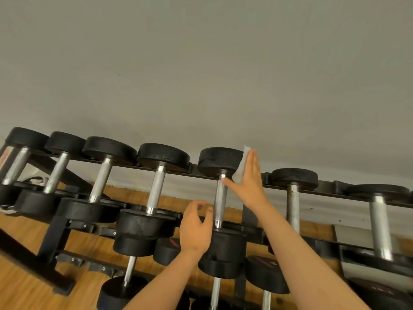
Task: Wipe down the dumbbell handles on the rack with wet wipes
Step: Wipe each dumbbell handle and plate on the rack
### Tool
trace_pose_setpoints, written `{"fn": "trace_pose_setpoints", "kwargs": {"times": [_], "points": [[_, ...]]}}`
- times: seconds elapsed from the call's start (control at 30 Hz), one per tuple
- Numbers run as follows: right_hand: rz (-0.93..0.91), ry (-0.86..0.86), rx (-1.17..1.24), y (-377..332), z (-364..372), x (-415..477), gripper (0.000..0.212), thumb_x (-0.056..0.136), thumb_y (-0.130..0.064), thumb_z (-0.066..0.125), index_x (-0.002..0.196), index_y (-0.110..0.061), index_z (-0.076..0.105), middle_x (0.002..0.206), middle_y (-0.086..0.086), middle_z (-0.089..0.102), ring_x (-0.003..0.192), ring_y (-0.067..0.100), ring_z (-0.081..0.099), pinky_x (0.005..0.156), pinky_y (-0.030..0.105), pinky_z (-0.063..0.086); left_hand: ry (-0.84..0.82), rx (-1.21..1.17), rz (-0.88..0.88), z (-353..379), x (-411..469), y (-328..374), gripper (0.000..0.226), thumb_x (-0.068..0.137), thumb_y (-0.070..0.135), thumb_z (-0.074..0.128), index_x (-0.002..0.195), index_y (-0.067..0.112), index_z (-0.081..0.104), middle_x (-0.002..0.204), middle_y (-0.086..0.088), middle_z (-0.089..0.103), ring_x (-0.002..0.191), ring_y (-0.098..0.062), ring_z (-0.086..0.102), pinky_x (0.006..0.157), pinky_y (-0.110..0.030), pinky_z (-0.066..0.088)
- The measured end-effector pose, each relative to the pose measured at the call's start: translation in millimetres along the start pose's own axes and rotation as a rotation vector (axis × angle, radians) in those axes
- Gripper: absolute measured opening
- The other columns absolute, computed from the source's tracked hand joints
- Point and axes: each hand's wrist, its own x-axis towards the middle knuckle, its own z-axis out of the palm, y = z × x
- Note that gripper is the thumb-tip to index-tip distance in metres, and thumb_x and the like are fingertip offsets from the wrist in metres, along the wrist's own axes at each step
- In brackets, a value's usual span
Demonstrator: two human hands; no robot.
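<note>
**Right hand (248,182) flat on a wipe at the dumbbell's far head**

Right hand's fingers lie straight and together, pressing a white wet wipe (240,166) against the right edge of the far black head (218,161) of one dumbbell. The wipe's top corner sticks up above the fingertips. The thumb reaches left and touches the top of that dumbbell's knurled steel handle (220,202).

Nearer and to the left, the left hand (195,227) holds nothing. Its fingers are loosely curved and spread from the thumb, just left of the handle's near end, above the near head (225,245).

This dumbbell sits on the top tier of the black rack (53,238), with four dumbbells to its left and two to its right in the same row. More dumbbells lie on a lower tier. Behind stands a grey wall (201,63), and wooden floor (22,276) shows below.
</note>
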Motion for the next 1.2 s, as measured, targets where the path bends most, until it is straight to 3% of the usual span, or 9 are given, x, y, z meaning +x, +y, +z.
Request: {"fn": "trace_pose_setpoints", "kwargs": {"times": [0.1,0.23,0.4,0.5,0.6,0.9,1.07,1.2], "points": [[-0.010,0.040,0.026,11.6,15.5,-18.6,0.127,0.078,-0.046,0.077,0.149,-0.025,-0.026,0.157,-0.009,-0.029,0.148,0.013,-0.017,0.121,0.034,-0.001,-0.011,0.001,0.011,-0.4,-0.5,-0.1,0.016,0.096,0.032,0.057,0.111,0.027,0.057,0.108,0.014,0.060,0.100,-0.002,0.056,0.080,-0.018,0.044],[0.104,0.054,0.142,13.0,6.6,8.6,0.123,0.077,-0.040,0.080,0.154,-0.022,-0.014,0.164,-0.002,-0.010,0.150,0.018,-0.002,0.123,0.045,0.011,-0.011,-0.013,-0.005,-0.7,-0.6,-1.2,0.018,0.096,0.032,0.056,0.113,0.026,0.058,0.109,0.014,0.060,0.095,-0.001,0.057,0.079,-0.018,0.046],[0.067,0.091,0.326,21.2,18.4,-13.6,0.120,0.077,-0.032,0.082,0.154,-0.035,-0.009,0.163,-0.012,-0.003,0.149,0.011,0.003,0.119,0.038,0.015,-0.011,-0.021,-0.007,-0.1,-0.7,-3.5,0.019,0.095,0.034,0.057,0.113,0.027,0.058,0.109,0.014,0.061,0.098,-0.003,0.059,0.086,-0.028,0.052],[0.112,0.085,0.383,27.9,17.0,-4.2,0.120,0.074,-0.030,0.084,0.154,-0.039,-0.005,0.163,-0.006,0.010,0.149,0.016,0.013,0.120,0.045,0.019,-0.023,-0.024,-0.009,0.0,0.3,-3.2,0.019,0.095,0.036,0.056,0.112,0.027,0.058,0.108,0.014,0.061,0.098,-0.004,0.059,0.087,-0.030,0.052],[0.138,0.041,0.430,31.1,10.4,4.1,0.117,0.074,-0.029,0.083,0.154,-0.037,-0.001,0.160,-0.001,0.022,0.146,0.018,0.022,0.118,0.052,0.025,-0.024,-0.028,-0.006,-0.3,-0.3,-2.3,0.017,0.095,0.035,0.057,0.111,0.029,0.058,0.108,0.014,0.061,0.100,-0.004,0.058,0.088,-0.029,0.052],[0.173,0.043,0.462,36.3,19.7,-5.5,0.106,0.076,-0.020,0.082,0.155,-0.026,0.010,0.153,-0.003,0.034,0.140,0.014,0.031,0.117,0.044,0.029,-0.021,-0.031,0.004,-0.9,0.1,0.2,0.010,0.095,0.032,0.058,0.105,0.030,0.058,0.102,0.014,0.062,0.093,-0.005,0.060,0.084,-0.030,0.053],[0.196,0.060,0.509,30.1,19.4,-7.6,0.105,0.077,-0.023,0.082,0.154,-0.026,0.012,0.152,-0.006,0.032,0.140,0.014,0.030,0.115,0.038,0.029,-0.028,-0.031,-0.006,-0.4,-0.3,-0.3,0.010,0.095,0.033,0.057,0.104,0.030,0.058,0.102,0.013,0.063,0.093,-0.006,0.060,0.085,-0.032,0.053],[0.191,0.107,0.485,17.2,22.0,-16.7,0.114,0.078,-0.036,0.079,0.156,-0.030,-0.003,0.163,-0.004,0.007,0.149,0.017,0.012,0.120,0.042,0.020,-0.027,-0.032,0.000,-0.7,-0.1,0.1,0.009,0.095,0.033,0.058,0.103,0.031,0.058,0.101,0.014,0.062,0.094,-0.004,0.059,0.085,-0.028,0.052]]}}
